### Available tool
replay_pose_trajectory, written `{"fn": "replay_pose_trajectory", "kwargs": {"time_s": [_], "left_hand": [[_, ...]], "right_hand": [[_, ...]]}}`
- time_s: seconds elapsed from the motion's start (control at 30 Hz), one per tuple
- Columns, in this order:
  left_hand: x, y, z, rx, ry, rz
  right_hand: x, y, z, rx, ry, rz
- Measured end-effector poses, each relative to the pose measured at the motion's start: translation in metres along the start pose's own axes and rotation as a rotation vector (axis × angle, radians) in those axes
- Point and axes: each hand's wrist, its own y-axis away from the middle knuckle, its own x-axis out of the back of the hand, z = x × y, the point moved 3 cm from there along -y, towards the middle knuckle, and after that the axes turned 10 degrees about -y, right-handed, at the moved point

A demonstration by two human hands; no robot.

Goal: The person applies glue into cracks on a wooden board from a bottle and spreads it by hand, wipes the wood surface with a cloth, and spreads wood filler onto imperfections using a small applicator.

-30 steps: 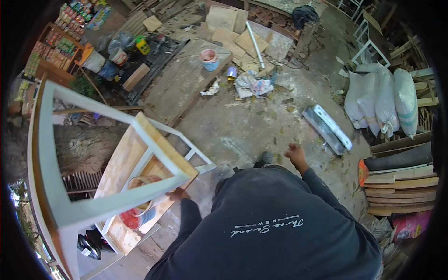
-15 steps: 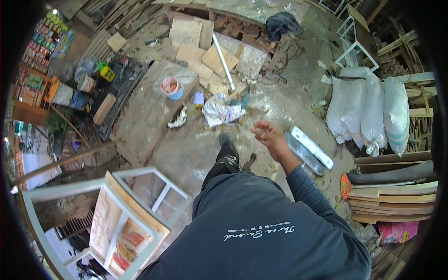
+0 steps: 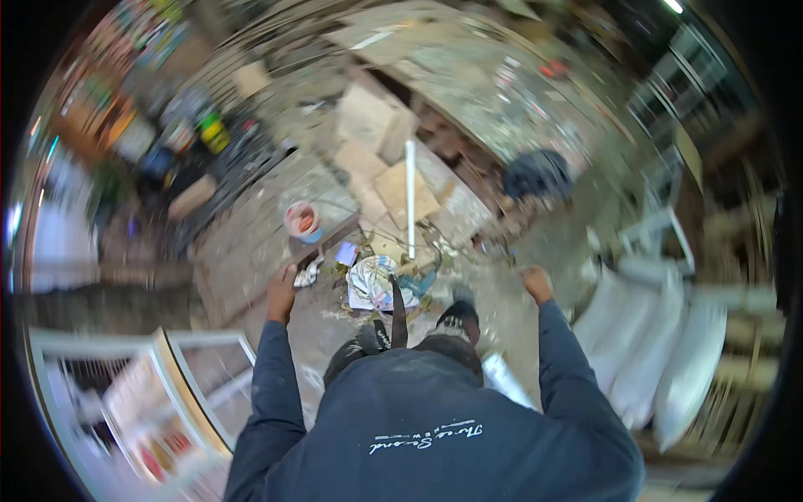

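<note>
My left hand (image 3: 282,293) hangs in front of me at the left, beside the near edge of a low wooden platform (image 3: 251,226). Its fingers look loosely curled, with no object visible in them. Out to the right, my right hand (image 3: 536,283) is held over the floor, closed and seemingly holding nothing. Both hands are slightly blurred. On the floor between them lies a crumpled white patterned sack (image 3: 372,284), close ahead of my feet. A pink and blue bucket (image 3: 303,222) with reddish contents stands on the platform beyond my left hand.
Several boards (image 3: 407,194) and a white bar (image 3: 410,201) lie ahead. A large worn tabletop (image 3: 468,75) is behind them, near a black bundle (image 3: 538,174). White filled sacks (image 3: 648,335) stand right; a white-framed cabinet (image 3: 180,385) is at near left.
The view has turned and moved forward toward the boards. My left hand has come into view. My right hand, open before, is now closed and farther out to the right.
</note>
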Motion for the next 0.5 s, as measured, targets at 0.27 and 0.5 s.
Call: {"fn": "replay_pose_trajectory", "kwargs": {"time_s": [0.27,0.5], "left_hand": [[-0.257,0.283,-0.091,0.755,-0.398,-0.537],[-0.196,0.357,0.135,0.534,0.902,-0.478]], "right_hand": [[0.209,-0.346,0.070,-0.183,0.149,0.497],[0.122,-0.463,0.000,0.089,0.175,0.330]]}}
